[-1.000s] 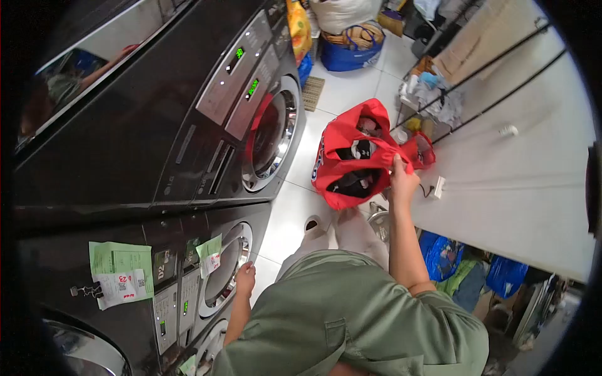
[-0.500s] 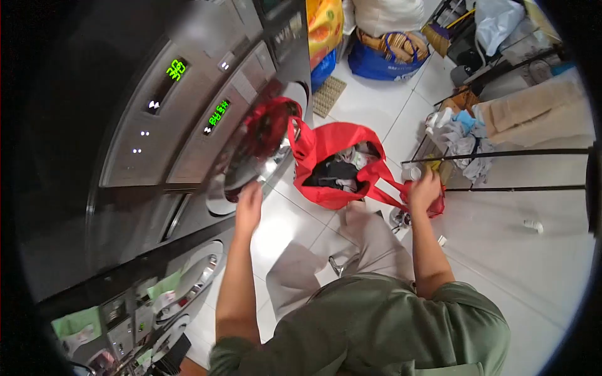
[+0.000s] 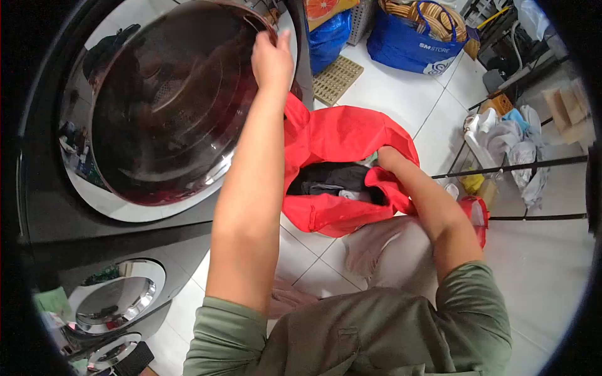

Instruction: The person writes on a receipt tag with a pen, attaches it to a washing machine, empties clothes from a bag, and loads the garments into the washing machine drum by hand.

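The round glass door point(image 3: 169, 106) of a front-loading washing machine fills the upper left, dark and reflective. My left hand point(image 3: 273, 61) is closed at its upper right rim, fingers curled over the edge and thumb up. Below and to the right of that hand, a red fabric bag point(image 3: 348, 125) gapes open. Dark clothes point(image 3: 332, 177) and a few lighter pieces lie inside it. My right hand point(image 3: 390, 158) reaches into the bag's right side; its fingers are hidden by fabric.
Beside the wall stand a blue shopping bag point(image 3: 401, 47) and a beige perforated mat point(image 3: 337, 80). A black metal rack point(image 3: 539, 165) at right holds grey cloths point(image 3: 523, 147). More round machine doors point(image 3: 119, 294) line the lower left. White floor tiles point(image 3: 401, 100) run between.
My left hand has risen to the washer door's rim. My right hand has gone from the bag's strap into the bag. The view has moved closer to the machine.
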{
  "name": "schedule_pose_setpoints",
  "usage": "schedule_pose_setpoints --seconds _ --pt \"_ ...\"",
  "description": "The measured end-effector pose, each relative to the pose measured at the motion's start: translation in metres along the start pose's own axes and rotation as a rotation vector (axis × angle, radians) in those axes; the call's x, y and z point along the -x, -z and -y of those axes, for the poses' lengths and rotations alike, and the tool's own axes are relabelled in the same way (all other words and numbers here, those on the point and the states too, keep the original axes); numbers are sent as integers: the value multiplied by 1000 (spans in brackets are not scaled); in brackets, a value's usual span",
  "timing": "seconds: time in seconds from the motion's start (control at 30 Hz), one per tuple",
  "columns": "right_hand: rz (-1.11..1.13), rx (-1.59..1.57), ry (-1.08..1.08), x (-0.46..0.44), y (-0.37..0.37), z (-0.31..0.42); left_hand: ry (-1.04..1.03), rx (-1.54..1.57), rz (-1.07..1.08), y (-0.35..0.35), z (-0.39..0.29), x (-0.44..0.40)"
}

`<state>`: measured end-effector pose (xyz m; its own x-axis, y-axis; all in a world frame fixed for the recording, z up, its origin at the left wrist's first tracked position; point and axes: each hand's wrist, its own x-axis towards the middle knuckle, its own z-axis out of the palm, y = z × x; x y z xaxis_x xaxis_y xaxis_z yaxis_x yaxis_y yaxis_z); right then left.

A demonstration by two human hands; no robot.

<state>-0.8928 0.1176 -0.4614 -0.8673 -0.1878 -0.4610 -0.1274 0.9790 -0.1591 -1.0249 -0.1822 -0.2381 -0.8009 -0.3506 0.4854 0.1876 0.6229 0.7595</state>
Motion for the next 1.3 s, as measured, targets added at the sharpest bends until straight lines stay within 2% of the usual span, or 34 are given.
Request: schedule_pose_setpoints --seconds 0.07,0.17,0.2,0.3,0.37,0.43,0.47,0.57,0.6,0.63,0.7,0.8,0.87,0.9,0.97,1.0,1.07,1.13,1.2,1.3 --pt "-24 36 63 -2 -18 -4 -4 -10 -37 4 -7 2" --pt "-31 76 128 1 -5 -11 21 -154 46 14 -42 39" --pt "-46 139 233 14 8 -5 -51 -86 38 17 -51 65" --pt "-87 -34 163 64 55 11 -224 16 162 54 -85 140" --pt "-328 -380 199 97 79 8 -287 72 295 83 -99 180" --pt "-466 -653 112 134 99 2 -308 97 417 117 -117 214" --pt "-633 -612 158 146 104 -9 -302 98 461 134 -124 229" --pt "-706 -1060 71 186 114 -24 -286 115 576 187 -140 278" --pt "-684 -1258 102 210 121 -15 -280 126 602 205 -142 295" --pt "-681 -1306 118 223 121 -17 -271 133 625 225 -143 311" --pt "-654 -1402 161 244 121 -18 -98 108 782 274 -141 343" --pt "-666 -1557 142 278 123 -3 -118 296 824 357 -109 392" --pt "-689 -1608 196 280 120 -10 77 522 726 418 -56 449" --pt "-696 -1634 222 278 117 -15 153 673 606 459 -28 486" --pt "-845 -1393 81 264 114 -29 233 998 423 526 -1 532" --pt "-912 -1094 30 259 115 -37 248 1172 366 552 -1 541" --pt "-909 -898 42 278 129 -8 140 1282 334 596 -13 547" --pt "-963 -805 130 279 140 14 223 1161 -73 613 -38 547" --pt "-847 -896 255 286 152 41 485 731 -815 615 -57 539" --pt "-792 -1040 446 298 161 80 341 614 -729 650 -19 526"
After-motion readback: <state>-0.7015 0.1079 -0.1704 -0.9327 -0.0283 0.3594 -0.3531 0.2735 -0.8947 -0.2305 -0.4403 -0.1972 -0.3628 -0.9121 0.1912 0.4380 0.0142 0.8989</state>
